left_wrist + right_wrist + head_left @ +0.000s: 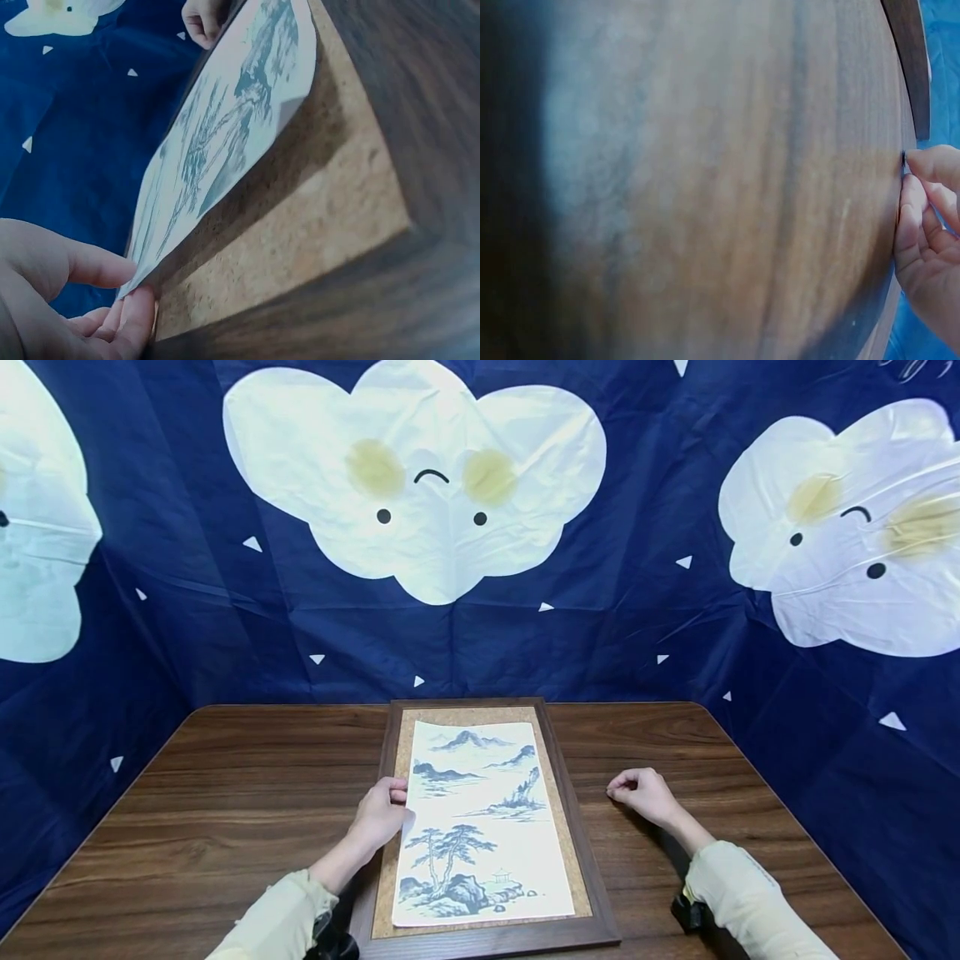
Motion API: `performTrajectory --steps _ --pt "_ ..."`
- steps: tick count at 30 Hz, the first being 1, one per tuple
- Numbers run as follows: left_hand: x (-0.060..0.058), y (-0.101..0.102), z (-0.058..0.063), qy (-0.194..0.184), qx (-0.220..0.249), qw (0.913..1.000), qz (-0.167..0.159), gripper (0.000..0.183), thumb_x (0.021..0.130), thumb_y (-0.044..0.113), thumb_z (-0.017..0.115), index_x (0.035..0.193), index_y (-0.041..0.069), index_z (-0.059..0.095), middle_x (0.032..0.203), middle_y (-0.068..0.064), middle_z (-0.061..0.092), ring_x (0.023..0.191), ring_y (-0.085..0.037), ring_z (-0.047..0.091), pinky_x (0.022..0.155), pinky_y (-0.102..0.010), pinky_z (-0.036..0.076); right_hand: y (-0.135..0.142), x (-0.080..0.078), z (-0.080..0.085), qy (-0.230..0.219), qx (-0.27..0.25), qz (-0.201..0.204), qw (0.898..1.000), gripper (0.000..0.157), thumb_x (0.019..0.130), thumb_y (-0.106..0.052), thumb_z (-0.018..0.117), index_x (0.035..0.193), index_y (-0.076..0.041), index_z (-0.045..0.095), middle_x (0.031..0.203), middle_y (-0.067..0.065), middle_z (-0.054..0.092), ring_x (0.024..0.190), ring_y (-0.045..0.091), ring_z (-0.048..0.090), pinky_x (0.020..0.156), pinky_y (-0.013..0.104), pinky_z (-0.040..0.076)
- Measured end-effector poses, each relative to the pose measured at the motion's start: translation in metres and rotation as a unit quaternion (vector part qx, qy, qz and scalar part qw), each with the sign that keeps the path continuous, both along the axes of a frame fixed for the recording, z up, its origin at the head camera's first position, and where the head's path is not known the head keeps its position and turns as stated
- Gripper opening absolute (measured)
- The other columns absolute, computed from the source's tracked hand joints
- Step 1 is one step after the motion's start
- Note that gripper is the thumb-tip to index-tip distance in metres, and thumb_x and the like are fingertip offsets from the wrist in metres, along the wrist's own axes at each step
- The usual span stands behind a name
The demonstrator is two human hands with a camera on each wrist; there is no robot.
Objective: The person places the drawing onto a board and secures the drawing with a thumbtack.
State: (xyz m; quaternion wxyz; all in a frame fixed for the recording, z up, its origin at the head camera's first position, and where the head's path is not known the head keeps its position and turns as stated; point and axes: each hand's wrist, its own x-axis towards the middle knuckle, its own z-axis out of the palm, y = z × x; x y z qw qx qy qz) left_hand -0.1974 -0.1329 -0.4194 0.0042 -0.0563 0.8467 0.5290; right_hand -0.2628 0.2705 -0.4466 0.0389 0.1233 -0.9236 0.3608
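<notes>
A white sheet with a blue ink landscape painting (517,860) lies over a cork board (386,902) in a dark wooden frame. My left hand (382,814) pinches the left edge of the sheet between thumb and fingers. In the left wrist view that edge bows up off the cork and casts a shadow on it. My right hand (643,795) is low over the table, to the right of the frame, with its fingers curled. At its fingertips in the right wrist view shows a small dark object (904,157), too small to tell its kind.
The framed board stands on a brown wood-grain table (247,827), its top end near the table's far edge. A dark blue cloth (637,635) with white clouds hangs behind and on both sides. Black straps (686,912) are on both wrists.
</notes>
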Motion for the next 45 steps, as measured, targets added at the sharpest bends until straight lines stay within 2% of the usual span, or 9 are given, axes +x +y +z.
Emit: performTrajectory --steps 5,10,15,20,26,32,38,45 --pt "0.002 -0.005 0.005 0.006 -0.034 0.9993 -0.018 0.048 0.065 -0.009 0.057 0.113 -0.011 0.049 0.099 -0.02 0.055 0.083 -0.023 0.059 0.062 -0.028 0.049 -0.001 0.0 0.0 -0.001 0.005 -0.004 1.0 0.004 0.076 -0.008 0.068 0.074 -0.004 0.069 0.069 0.001 0.063 0.06 0.004 0.049 0.057 0.02 0.041" --pt "-0.003 -0.018 0.006 0.029 -0.068 0.997 -0.023 0.05 0.068 -0.003 0.061 0.116 -0.01 0.049 0.102 -0.02 0.058 0.082 -0.023 0.059 0.065 -0.028 0.048 -0.003 0.0 0.001 -0.004 0.007 -0.008 1.0 0.003 0.075 -0.008 0.068 0.074 -0.005 0.069 0.068 0.0 0.062 0.06 0.004 0.048 0.056 0.02 0.04" --pt "-0.01 -0.039 0.006 0.056 -0.099 0.9929 -0.037 0.049 0.073 0.002 0.066 0.117 -0.01 0.049 0.106 -0.023 0.057 0.086 -0.028 0.057 0.073 -0.037 0.047 -0.003 0.001 0.001 -0.003 0.009 -0.011 1.0 0.003 0.075 -0.008 0.069 0.074 -0.006 0.069 0.067 -0.001 0.062 0.06 0.004 0.048 0.056 0.02 0.04" --pt "-0.016 -0.06 -0.002 0.039 -0.084 0.9936 -0.065 0.052 0.075 0.006 0.068 0.12 -0.011 0.046 0.111 -0.026 0.054 0.094 -0.031 0.055 0.078 -0.038 0.045 -0.003 0.0 0.0 0.003 0.016 -0.02 1.0 0.004 0.074 -0.009 0.069 0.072 -0.006 0.068 0.065 -0.003 0.061 0.059 0.003 0.047 0.056 0.019 0.04" --pt "-0.019 -0.073 -0.012 0.025 -0.057 0.992 -0.109 0.058 0.074 0.004 0.068 0.123 -0.014 0.042 0.113 -0.028 0.052 0.094 -0.032 0.053 0.073 -0.031 0.045 -0.003 -0.001 -0.002 0.0 0.022 -0.025 0.999 0.006 0.075 -0.011 0.069 0.071 -0.006 0.068 0.065 -0.004 0.06 0.059 0.004 0.047 0.057 0.019 0.04" --pt "-0.02 -0.074 -0.018 0.028 -0.039 0.9915 -0.121 0.056 0.073 0.001 0.068 0.122 -0.013 0.044 0.115 -0.027 0.053 0.094 -0.03 0.053 0.071 -0.026 0.045 -0.005 0.0 -0.001 0.004 0.02 -0.026 0.999 0.005 0.075 -0.01 0.069 0.071 -0.007 0.068 0.066 -0.003 0.061 0.059 0.005 0.048 0.056 0.02 0.039" --pt "-0.019 -0.075 -0.022 0.021 -0.02 0.9931 -0.114 0.053 0.075 0.002 0.068 0.121 -0.013 0.046 0.115 -0.025 0.054 0.096 -0.029 0.053 0.072 -0.025 0.045 -0.005 0.0 0.002 0.014 0.021 -0.022 0.999 0.005 0.075 -0.009 0.07 0.071 -0.006 0.069 0.066 -0.001 0.063 0.059 0.004 0.048 0.057 0.021 0.04" --pt "-0.018 -0.076 -0.024 0.027 -0.013 0.9927 -0.116 0.052 0.076 0.004 0.067 0.121 -0.013 0.047 0.114 -0.025 0.054 0.097 -0.029 0.053 0.074 -0.024 0.044 -0.01 -0.003 0.009 -0.001 0.008 -0.009 1.0 0.003 0.076 -0.007 0.069 0.073 -0.006 0.068 0.064 0.002 0.063 0.052 0.005 0.049 0.05 0.022 0.041"
